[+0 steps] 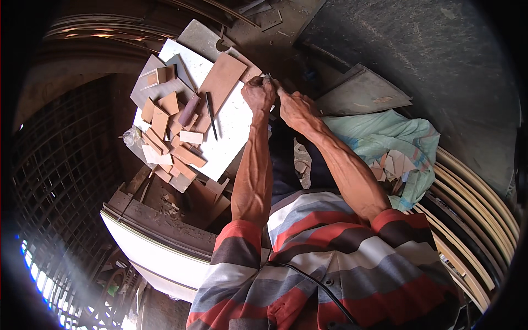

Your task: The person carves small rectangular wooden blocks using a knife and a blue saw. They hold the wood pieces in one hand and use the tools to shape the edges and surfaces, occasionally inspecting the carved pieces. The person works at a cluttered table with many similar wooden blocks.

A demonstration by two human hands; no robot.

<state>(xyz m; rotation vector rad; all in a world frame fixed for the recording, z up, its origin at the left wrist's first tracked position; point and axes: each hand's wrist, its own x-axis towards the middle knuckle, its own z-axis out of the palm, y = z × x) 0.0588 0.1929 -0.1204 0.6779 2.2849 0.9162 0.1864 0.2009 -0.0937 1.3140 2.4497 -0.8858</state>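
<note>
Both arms reach forward, and the hands meet beside the right edge of a white board [232, 127]. My left hand [258, 94] is closed, with fingers pressed together. My right hand [297, 107] is closed close against it, fingertips pinched. Whatever lies between the fingers is too small and hidden to name. Left of my hands, a large brown flat panel [223, 77] lies on the board. A slim black pen-like stick [212, 115] rests there, near a tool with a maroon handle [190, 110]. Several small cut brown pieces [160, 122] lie piled around it.
A pale green woven sack [379, 135] with broken pieces lies at the right. Behind it stand a grey sheet [363, 93] and a large dark panel [440, 66]. Curved-looking long strips [467, 203] lie at lower right, a metal grille [60, 159] at left.
</note>
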